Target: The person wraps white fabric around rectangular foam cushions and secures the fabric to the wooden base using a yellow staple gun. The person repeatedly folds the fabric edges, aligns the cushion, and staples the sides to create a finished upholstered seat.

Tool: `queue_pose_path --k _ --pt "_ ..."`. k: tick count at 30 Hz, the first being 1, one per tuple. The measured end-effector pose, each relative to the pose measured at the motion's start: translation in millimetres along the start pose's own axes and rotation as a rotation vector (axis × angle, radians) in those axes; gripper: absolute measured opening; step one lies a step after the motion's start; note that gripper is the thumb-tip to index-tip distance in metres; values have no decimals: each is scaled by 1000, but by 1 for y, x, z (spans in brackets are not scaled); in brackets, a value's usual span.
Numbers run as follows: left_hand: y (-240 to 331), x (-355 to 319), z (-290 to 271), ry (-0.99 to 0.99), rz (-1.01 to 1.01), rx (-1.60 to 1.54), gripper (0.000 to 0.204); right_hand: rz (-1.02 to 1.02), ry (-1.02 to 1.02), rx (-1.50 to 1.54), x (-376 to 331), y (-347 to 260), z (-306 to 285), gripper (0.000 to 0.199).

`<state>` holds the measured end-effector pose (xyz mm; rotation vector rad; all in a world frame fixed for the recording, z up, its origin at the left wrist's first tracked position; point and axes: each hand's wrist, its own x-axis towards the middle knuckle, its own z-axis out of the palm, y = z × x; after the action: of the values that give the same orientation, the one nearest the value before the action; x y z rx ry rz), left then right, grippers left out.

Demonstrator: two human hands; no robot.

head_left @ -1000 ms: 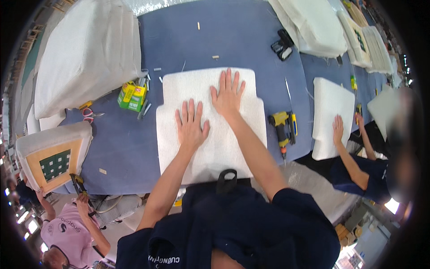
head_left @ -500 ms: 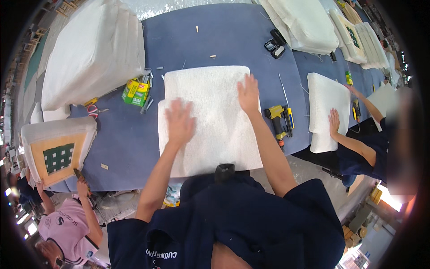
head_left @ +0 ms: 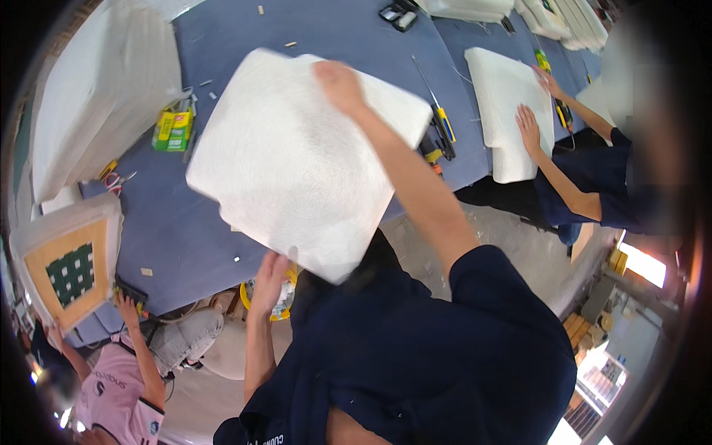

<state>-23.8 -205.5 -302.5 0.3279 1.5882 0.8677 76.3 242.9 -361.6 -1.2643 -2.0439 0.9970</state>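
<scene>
With the pad (head_left: 297,163) lying askew across the table (head_left: 174,248), its near corner juts past the edge, towards the body. Here's the right hand (head_left: 340,87) at the far side, the left hand (head_left: 269,280) at the near one, probably spaced to steady both sides! Blurred, hidden fingers: can't tell whether either hand clamps it. The screwdriver (head_left: 445,124) sits just beside, presumably within easy reach.

A dark navy shirt (head_left: 430,341) with short sleeves (head_left: 483,285) is worn. It is marked with small white lettering (head_left: 273,439).
</scene>
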Motion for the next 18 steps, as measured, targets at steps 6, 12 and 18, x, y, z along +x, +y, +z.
queue_pose_path --k 6,12,18 --pt "41 67 -20 150 545 624 30 -506 -322 -407 -203 -64 69 55" --pt "68 228 -53 778 728 1110 62 -507 -336 -368 -227 -100 38 65" --pt "81 243 -28 863 599 1186 71 -600 -160 -230 -151 -59 -6 68"
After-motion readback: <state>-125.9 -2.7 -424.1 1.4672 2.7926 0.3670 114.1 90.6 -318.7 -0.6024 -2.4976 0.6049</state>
